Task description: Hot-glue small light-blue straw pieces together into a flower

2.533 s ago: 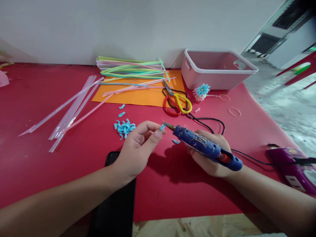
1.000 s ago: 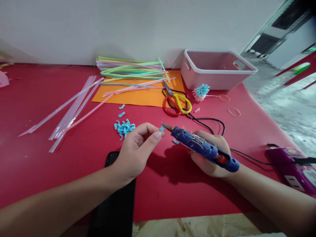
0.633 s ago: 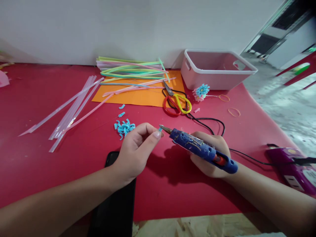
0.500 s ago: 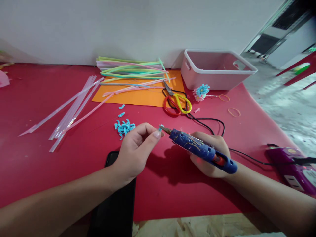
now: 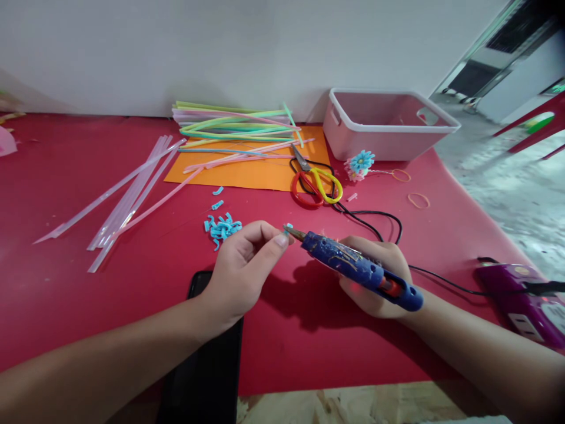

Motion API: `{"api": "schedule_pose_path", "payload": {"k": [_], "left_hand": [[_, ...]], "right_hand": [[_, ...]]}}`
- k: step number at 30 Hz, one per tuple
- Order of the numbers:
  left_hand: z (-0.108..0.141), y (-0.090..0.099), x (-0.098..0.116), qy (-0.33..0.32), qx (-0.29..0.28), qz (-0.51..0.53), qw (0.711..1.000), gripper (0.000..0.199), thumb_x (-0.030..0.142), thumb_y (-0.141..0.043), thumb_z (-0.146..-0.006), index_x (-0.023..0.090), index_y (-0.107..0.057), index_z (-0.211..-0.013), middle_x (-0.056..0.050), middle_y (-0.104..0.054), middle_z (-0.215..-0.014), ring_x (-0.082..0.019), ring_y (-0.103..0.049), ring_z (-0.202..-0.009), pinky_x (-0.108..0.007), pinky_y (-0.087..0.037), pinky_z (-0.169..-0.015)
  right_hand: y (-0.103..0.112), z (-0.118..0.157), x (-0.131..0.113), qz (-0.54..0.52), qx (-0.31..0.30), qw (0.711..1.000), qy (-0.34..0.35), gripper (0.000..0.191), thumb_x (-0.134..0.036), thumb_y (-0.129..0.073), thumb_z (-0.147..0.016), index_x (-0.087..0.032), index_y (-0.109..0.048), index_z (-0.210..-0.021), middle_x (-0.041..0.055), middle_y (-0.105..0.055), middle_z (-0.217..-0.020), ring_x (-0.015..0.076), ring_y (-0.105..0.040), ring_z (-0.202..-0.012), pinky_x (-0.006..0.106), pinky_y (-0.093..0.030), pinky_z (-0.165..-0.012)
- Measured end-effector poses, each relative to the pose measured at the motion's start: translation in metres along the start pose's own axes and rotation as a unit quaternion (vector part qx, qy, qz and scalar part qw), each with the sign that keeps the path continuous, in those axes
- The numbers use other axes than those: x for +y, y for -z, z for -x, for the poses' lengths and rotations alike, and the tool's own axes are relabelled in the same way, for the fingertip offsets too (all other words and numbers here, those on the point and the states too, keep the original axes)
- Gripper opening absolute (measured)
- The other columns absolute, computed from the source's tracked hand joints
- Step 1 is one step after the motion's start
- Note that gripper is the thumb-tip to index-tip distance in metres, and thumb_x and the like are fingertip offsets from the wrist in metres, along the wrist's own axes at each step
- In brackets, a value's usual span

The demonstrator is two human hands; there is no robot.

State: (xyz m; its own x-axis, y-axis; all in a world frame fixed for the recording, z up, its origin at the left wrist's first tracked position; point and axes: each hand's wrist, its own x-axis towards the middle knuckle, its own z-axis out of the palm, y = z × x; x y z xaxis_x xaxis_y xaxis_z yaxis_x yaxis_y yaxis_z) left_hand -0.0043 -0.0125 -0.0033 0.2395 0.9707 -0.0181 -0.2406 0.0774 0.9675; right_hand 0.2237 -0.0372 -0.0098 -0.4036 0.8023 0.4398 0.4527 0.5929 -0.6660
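Between thumb and forefinger, my left hand (image 5: pixel 247 268) pinches a small blue pipe cleaner piece (image 5: pixel 289 226), mostly hidden by the fingertips. My right hand (image 5: pixel 375 274) is wrapped round a blue hot glue gun (image 5: pixel 348 259), whose metal nozzle (image 5: pixel 293 232) points left and is at the blue piece; whether it touches cannot be made out. Left of my left hand lies a pile of short, bent blue pipe cleaner pieces (image 5: pixel 222 227), with two loose ones just behind it. A black phone-like slab (image 5: pixel 203 365) lies under my left wrist.
Scissors (image 5: pixel 315 179) and long pipe cleaners (image 5: pixel 238 126) lie on orange card (image 5: pixel 260 178). Clear plastic straws (image 5: pixel 132 200) are at left. A pink bin (image 5: pixel 375 138) stands at back right, near a pipe cleaner flower (image 5: pixel 362 161). The black cord (image 5: pixel 445 282) runs toward a purple power strip (image 5: pixel 523 300).
The glue gun has shifted very slightly left, its nozzle tip moving a little across the blue piece. My left hand and the other things stay in place.
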Motion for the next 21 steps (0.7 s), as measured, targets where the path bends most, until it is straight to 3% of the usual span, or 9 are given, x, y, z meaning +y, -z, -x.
{"api": "schedule_pose_path", "payload": {"k": [13, 21], "left_hand": [[-0.0014, 0.0006, -0.0020, -0.008, -0.009, 0.023, 1.000, 0.021, 0.023, -0.068, -0.092, 0.018, -0.063, -0.072, 0.007, -0.047, -0.061, -0.006, -0.035, -0.053, -0.021, -0.034, -0.054], [-0.0001, 0.0033, -0.0051, -0.002, -0.004, 0.028, 1.000, 0.019, 0.025, -0.071, -0.092, 0.019, -0.067, -0.075, 0.006, -0.059, -0.069, -0.004, -0.036, -0.053, -0.020, -0.038, -0.059]], "right_hand": [[0.0008, -0.0038, -0.0045, -0.003, 0.008, 1.000, 0.006, 0.015, -0.012, -0.060, -0.077, -0.024, -0.055, -0.085, -0.0078, -0.053, -0.059, 0.0066, -0.041, -0.042, 0.019, -0.038, -0.041], [0.0019, -0.0037, -0.0055, 0.002, 0.029, 0.999, -0.021, 0.011, -0.013, -0.059, -0.080, -0.023, -0.055, -0.081, -0.0046, -0.060, -0.062, 0.0081, -0.052, -0.044, 0.020, -0.043, -0.043]]}}
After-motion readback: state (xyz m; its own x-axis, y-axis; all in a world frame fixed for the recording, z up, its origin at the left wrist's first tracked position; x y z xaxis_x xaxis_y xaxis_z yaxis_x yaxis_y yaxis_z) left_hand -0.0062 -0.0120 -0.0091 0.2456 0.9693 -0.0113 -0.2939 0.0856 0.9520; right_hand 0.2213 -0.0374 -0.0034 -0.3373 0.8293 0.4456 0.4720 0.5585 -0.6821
